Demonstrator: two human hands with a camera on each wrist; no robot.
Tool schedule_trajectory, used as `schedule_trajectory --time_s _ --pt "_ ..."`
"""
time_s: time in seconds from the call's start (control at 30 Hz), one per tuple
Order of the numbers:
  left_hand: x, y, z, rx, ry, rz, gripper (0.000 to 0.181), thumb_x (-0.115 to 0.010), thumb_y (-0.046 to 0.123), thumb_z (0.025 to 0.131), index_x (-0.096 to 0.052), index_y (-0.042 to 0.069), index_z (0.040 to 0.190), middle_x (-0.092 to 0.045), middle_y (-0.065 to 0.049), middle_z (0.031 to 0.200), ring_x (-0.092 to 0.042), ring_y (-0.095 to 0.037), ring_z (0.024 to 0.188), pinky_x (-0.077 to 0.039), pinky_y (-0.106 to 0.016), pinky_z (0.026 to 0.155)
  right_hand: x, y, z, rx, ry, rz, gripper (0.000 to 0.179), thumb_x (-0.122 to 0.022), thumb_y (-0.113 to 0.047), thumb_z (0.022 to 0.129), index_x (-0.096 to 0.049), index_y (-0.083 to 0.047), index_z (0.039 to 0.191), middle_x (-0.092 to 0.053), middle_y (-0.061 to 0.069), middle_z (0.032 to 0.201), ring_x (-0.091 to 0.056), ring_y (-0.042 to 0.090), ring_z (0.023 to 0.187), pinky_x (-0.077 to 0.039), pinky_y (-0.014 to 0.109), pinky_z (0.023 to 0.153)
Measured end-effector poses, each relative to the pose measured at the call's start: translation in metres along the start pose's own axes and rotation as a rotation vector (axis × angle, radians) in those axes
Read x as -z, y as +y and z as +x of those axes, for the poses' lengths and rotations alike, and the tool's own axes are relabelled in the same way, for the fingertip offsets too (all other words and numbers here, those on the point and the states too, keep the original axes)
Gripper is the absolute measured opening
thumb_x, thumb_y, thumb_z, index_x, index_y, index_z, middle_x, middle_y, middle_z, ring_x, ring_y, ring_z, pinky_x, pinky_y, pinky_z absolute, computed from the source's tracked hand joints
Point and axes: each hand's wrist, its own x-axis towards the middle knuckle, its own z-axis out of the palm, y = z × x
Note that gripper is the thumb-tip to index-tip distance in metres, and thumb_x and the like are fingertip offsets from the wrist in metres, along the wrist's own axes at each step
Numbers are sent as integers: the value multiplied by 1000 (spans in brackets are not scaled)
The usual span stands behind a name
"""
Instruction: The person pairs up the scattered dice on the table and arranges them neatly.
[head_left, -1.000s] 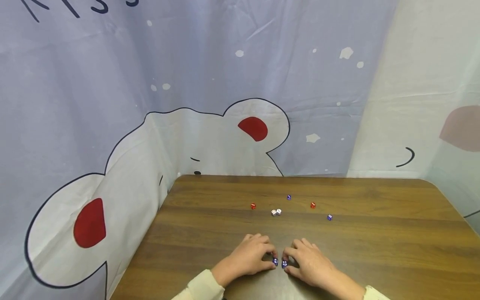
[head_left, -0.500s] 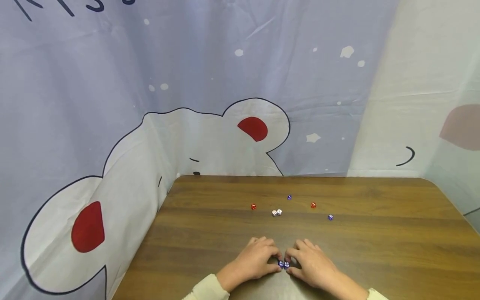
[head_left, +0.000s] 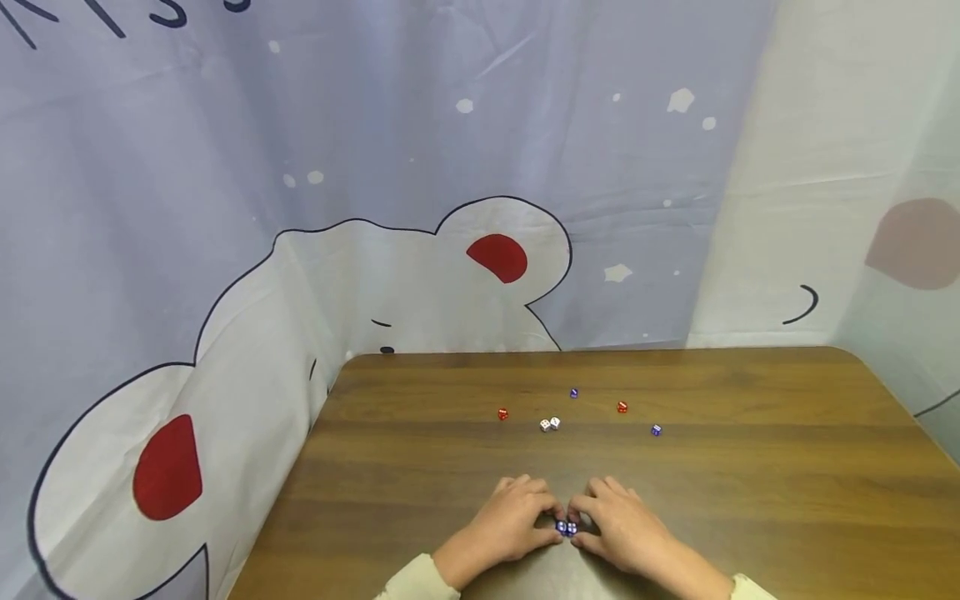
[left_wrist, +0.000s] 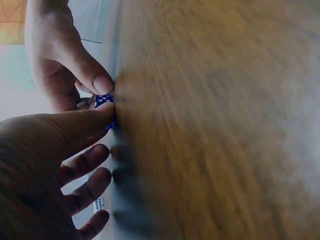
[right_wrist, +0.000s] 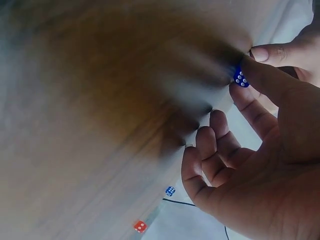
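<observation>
In the head view, the left hand [head_left: 513,518] pinches one blue die [head_left: 561,527] and the right hand [head_left: 618,527] a second blue die [head_left: 572,528], side by side on the desk [head_left: 405,450] between the fingertips. Thumb nearer and finger beyond probably leaves their inner faces free. Being cubes, neither has a long axis; the pair lines up from hand to hand. Two white dice [head_left: 545,426] lie beyond the hands. In the left wrist view, the thumb covers much of the blue, so whether the dice touch is unclear. In the right wrist view, a pipped face turns toward the wrist; the other fingers reach the desk, perhaps for steadiness.
</observation>
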Motion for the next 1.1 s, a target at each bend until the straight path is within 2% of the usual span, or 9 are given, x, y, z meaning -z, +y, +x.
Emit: schedule_trajectory --time_s 0.37,0.73,0.93,1.1 --pt "2 1 5 19 -8 -28 20 -82 41 84 -74 29 97 -60 21 94 -45 1 81 -40 -30 85 2 0 1 -28 -10 -7 23 -83 -36 80 -65 -28 91 -49 -11 90 -42 9 81 -32 25 64" --pt "2 0 1 23 -19 -37 19 -81 42 84 -73 30 96 -59 22 95 -44 2 82 -40 -30 88 0 1 0 -5 -10 -19 25 -83 -38 79 -65 -28 93 -49 -12 90 -41 7 80 -33 24 64" --pt "4 1 1 35 -41 -40 19 -81 42 83 -72 31 95 -59 22 94 -45 1 83 -41 -31 89 2 3 -2 -17 -48 7 26 -84 -38 79 -64 -28 94 -48 -12 90 -40 8 81 -35 27 66" --pt "3 0 2 33 -35 -39 20 -82 42 83 -70 30 94 -59 21 94 -45 1 83 -41 -32 89 7 9 -1 -24 -70 49 26 -84 -32 80 -67 -25 98 -51 -11 93 -42 8 83 -39 30 69"
